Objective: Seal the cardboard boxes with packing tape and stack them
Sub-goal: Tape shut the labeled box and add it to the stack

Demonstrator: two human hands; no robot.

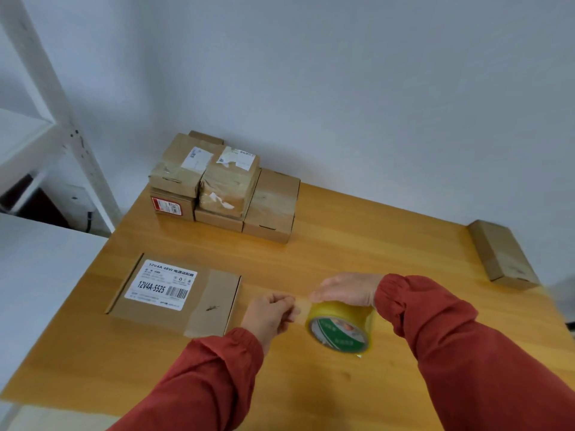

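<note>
Two hands are held over the tabletop point(311, 253): tape roll point(340, 326) is gripped from above by right hand point(348, 289), its loose end pinched by left hand point(270, 312). Flat labelled box point(174, 295) is laid just left; sealed boxes point(224, 185) are stacked at far edge.

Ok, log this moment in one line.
right hand: holds tape roll | left hand: pinches tape end | flat labelled box: on table, untouched | stack: rear

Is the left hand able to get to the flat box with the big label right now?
Probably yes. The flat box lies just beside the left hand with bare table between, though that hand is pinching the tape end.
</note>
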